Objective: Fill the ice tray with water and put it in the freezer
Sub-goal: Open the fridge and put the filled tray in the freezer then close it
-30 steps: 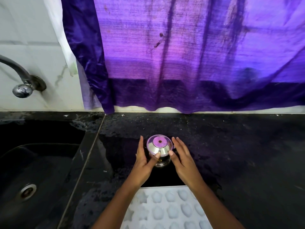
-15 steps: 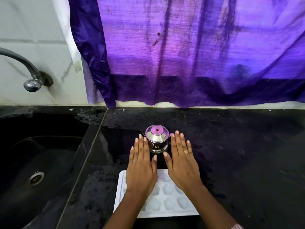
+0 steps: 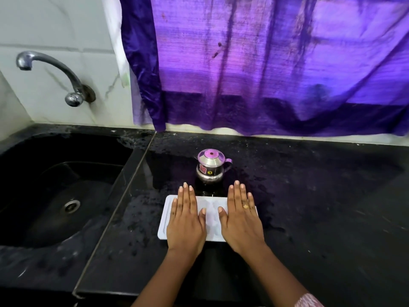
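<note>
So the white ice tray (image 3: pixel 164 220) sits flat on the black bench (image 3: pixel 321 207), just right of the sink (image 3: pixel 62 196). Left hand (image 3: pixel 186 222) and right hand (image 3: pixel 241 222) both lie flat on the tray, fingers straight. Little steel pot (image 3: pixel 211 168) stands right behind the tray.

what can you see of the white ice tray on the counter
The ice tray is a flat white rectangle with rounded corners and a raised rim, apparently plastic or silicone. It lies on the black countertop, right of the sink and just in front of the small steel pot, not touching it. Faint moulded cavities show between the hands; whether they hold water cannot be told. The left hand and right hand rest flat on it, fingers straight, covering most of it.
</note>
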The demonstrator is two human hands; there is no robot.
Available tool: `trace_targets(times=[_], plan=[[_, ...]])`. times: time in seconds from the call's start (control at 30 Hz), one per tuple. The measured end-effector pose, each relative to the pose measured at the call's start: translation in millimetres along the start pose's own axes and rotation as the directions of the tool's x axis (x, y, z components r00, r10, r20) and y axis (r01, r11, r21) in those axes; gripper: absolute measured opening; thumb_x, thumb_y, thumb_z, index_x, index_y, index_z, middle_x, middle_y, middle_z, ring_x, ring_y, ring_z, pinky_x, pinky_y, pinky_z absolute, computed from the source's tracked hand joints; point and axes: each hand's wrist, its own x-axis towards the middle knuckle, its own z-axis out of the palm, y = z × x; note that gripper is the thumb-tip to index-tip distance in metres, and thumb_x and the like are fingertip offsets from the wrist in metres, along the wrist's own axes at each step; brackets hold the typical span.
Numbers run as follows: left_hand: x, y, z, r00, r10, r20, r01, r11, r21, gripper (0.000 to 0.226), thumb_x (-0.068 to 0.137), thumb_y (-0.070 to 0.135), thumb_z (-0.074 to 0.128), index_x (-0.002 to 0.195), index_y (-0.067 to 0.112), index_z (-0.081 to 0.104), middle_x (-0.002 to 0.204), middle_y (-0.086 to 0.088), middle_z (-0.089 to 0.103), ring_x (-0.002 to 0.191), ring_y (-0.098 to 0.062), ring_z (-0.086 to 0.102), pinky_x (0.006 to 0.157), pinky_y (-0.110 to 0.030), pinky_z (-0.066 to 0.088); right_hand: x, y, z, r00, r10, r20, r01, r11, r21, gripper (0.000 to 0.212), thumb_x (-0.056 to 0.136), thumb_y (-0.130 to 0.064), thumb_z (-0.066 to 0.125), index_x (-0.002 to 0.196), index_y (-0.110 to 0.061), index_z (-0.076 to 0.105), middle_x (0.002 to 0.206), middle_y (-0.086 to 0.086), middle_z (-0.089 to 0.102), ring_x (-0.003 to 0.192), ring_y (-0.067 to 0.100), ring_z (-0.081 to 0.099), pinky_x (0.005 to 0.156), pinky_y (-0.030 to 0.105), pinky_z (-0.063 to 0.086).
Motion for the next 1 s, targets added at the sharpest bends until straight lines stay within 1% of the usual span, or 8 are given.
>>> trace_targets(times=[0.1, 0.2, 0.27, 0.33, 0.4, 0.6, 0.73, 1.0], plan=[[-17.7, 5.7, -3.0, 1.0, -0.026, 0.005, 0.026, 1.0, 0.012, 0.066, 0.098, 0.036, 0.004, 0.133, -0.006, 0.04, 0.141, -0.019, 0.042, 0.132, -0.026, 0.037, 0.111, -0.031, 0.009, -20.0, 1.6, -5.8, 0.999, -0.038, 0.017, 0.038, 0.999, 0.007, 0.061, 0.097, -0.033, 0.013, 0.126, 0.005, 0.05, 0.135, 0.021, 0.049, 0.125, 0.028, 0.049, 0.109, 0.033, 0.009], [-32.3, 13.0, -6.1, 0.998, -0.015, -0.062, 0.017, 0.999, 0.032, 0.072, 0.089, 0.045, -0.014, 0.141, 0.001, 0.008, 0.152, -0.013, 0.009, 0.138, -0.018, 0.004, 0.115, -0.026, -0.005, -32.7, 2.8, -7.2, 0.999, -0.033, 0.005, 0.033, 0.999, 0.032, 0.059, 0.092, -0.034, 0.022, 0.128, 0.006, 0.047, 0.137, 0.022, 0.047, 0.126, 0.03, 0.047, 0.11, 0.033, 0.006], [-46.1, 15.0, -10.4, 1.0, -0.024, -0.009, 0.024, 0.999, 0.03, 0.074, 0.074, 0.046, -0.025, 0.137, 0.008, -0.016, 0.148, -0.005, -0.019, 0.133, -0.011, -0.021, 0.109, -0.025, -0.018, -44.8, 1.4, -11.9, 0.998, -0.068, -0.012, 0.068, 0.996, 0.055, 0.068, 0.088, -0.038, 0.013, 0.138, 0.006, 0.026, 0.149, 0.021, 0.023, 0.138, 0.028, 0.025, 0.114, 0.031, -0.004], [-57.2, 16.8, -14.3, 0.999, -0.047, 0.001, 0.046, 0.998, 0.038, 0.074, 0.07, 0.044, -0.026, 0.135, 0.01, -0.021, 0.145, -0.003, -0.024, 0.131, -0.011, -0.026, 0.107, -0.026, -0.02, -57.5, 3.8, -13.5, 0.99, -0.138, 0.022, 0.136, 0.989, 0.06, 0.074, 0.077, -0.044, -0.009, 0.138, -0.003, -0.01, 0.148, 0.011, -0.017, 0.14, 0.02, -0.012, 0.112, 0.028, -0.019], [-67.9, 15.1, -14.2, 0.999, -0.052, -0.006, 0.052, 0.997, 0.059, 0.073, 0.071, 0.044, -0.026, 0.136, 0.01, -0.02, 0.146, -0.003, -0.024, 0.131, -0.011, -0.026, 0.107, -0.026, -0.02, -66.5, 6.1, -15.8, 0.985, -0.158, 0.065, 0.154, 0.986, 0.067, 0.075, 0.069, -0.045, -0.019, 0.133, -0.007, -0.024, 0.142, 0.006, -0.03, 0.134, 0.015, -0.027, 0.108, 0.029, -0.021], [-105.4, 4.8, -18.3, 0.997, -0.067, -0.024, 0.068, 0.997, 0.046, 0.089, 0.069, 0.054, -0.04, 0.139, 0.009, -0.01, 0.154, -0.006, -0.007, 0.135, -0.011, -0.017, 0.11, -0.027, -0.016, -100.2, 0.8, -20.6, 0.982, -0.147, 0.12, 0.144, 0.989, 0.038, 0.08, 0.068, -0.046, -0.02, 0.137, -0.005, -0.022, 0.153, 0.011, -0.021, 0.132, 0.015, -0.03, 0.108, 0.031, -0.02], [-133.4, 1.7, -34.1, 0.995, -0.097, -0.003, 0.097, 0.994, 0.058, 0.075, 0.074, 0.048, -0.027, 0.137, 0.009, -0.018, 0.151, -0.005, -0.018, 0.134, -0.011, -0.024, 0.109, -0.027, -0.017, -126.8, -4.3, -28.6, 0.98, -0.147, 0.133, 0.141, 0.989, 0.052, 0.085, 0.071, -0.047, -0.018, 0.144, -0.004, -0.012, 0.154, 0.012, -0.017, 0.134, 0.016, -0.027, 0.108, 0.031, -0.019], [-216.4, 3.9, -65.0, 0.993, -0.113, 0.022, 0.111, 0.99, 0.089, 0.077, 0.074, 0.045, -0.025, 0.141, 0.008, -0.017, 0.154, -0.007, -0.017, 0.132, -0.01, -0.027, 0.109, -0.027, -0.017, -207.5, -12.1, -59.5, 0.973, -0.118, 0.197, 0.107, 0.992, 0.066, 0.062, 0.099, -0.035, 0.015, 0.144, -0.005, -0.014, 0.154, 0.011, -0.021, 0.141, 0.019, -0.022, 0.112, 0.033, -0.016]])
